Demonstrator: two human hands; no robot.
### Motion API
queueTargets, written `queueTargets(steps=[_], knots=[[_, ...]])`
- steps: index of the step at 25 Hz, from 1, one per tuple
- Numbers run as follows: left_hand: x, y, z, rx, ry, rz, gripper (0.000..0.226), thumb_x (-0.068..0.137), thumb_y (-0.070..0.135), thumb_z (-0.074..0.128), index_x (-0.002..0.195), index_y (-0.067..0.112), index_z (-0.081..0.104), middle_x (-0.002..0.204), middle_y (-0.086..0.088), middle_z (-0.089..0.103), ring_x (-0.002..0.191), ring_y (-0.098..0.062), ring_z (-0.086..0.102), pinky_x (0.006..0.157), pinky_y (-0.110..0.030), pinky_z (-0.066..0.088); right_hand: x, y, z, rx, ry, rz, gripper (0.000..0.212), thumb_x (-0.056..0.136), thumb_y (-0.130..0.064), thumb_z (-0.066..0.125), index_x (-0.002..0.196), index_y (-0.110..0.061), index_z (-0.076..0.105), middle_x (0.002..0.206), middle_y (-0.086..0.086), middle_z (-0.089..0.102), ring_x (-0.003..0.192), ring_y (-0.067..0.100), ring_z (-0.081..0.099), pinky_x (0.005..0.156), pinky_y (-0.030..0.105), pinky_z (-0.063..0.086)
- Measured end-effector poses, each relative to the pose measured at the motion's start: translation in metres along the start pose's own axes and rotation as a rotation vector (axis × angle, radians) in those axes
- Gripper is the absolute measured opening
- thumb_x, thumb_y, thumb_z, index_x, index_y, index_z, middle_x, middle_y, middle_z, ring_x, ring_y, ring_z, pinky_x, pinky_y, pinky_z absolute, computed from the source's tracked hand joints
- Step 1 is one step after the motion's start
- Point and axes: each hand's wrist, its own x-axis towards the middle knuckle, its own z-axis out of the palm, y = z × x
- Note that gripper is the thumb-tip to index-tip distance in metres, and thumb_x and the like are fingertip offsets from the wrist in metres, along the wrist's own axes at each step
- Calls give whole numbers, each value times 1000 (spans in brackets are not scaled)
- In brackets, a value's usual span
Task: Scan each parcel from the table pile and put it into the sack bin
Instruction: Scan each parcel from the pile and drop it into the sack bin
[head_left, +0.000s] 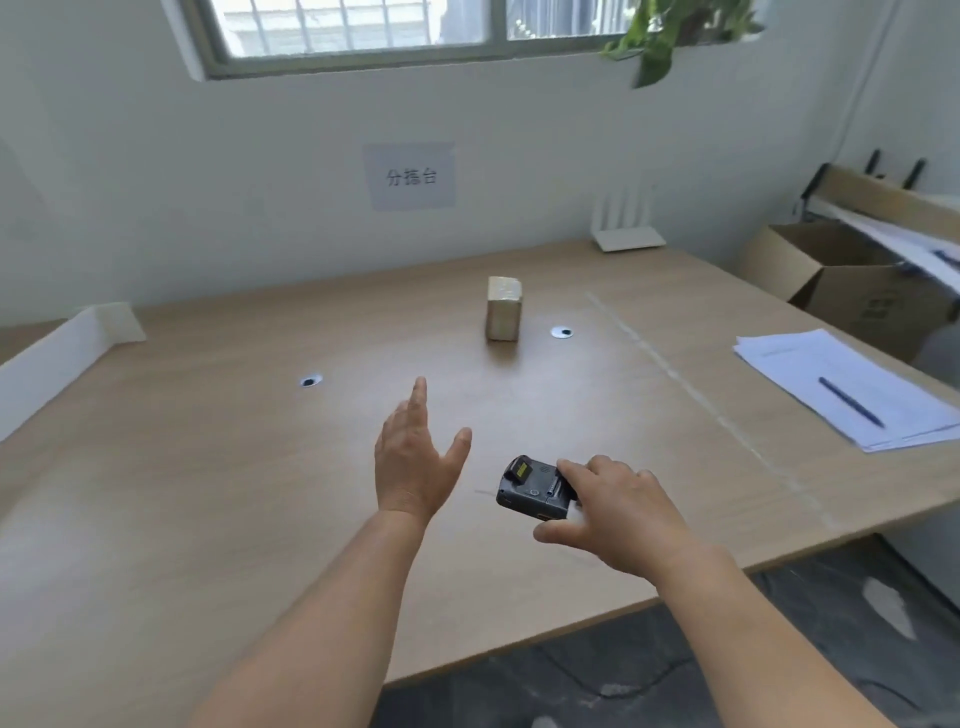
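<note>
One parcel (504, 309) stands upright, far centre of table (208, 441), straight beyond left hand (415, 457), well apart. Left hand nearer, fingers straight, empty. Right hand (618, 509) grips scanner (530, 491), near right.

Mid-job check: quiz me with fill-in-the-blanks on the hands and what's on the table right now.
1. The right hand has a black handheld ____ in its grip.
2. The left hand stretches forward, fingers straight, holding ____.
3. Just ____ taped parcel stands upright on the table.
4. A pen lies on a stack of ____.
Missing words: scanner; nothing; one; papers.
</note>
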Motion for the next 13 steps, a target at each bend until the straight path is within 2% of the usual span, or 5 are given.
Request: queueTargets(steps=[3,13], knots=[[41,19,39,-25,-23,13,83,88,39,64,153,15,20,150,-10,38,139,-26,32,112,-41,28,30,36,-10,-19,19,45,76,81,-74,51,141,-28,36,120,0,49,114,23,46,92,35,32],[207,58,149,34,-143,-45,90,87,51,60,154,19,12,157,-8,24,144,-23,21,113,-40,27,177,131,-43,-50,-12,136,70,81,-75,49,134,-29,41,116,-1,49,112,22,47,90,34,33]])
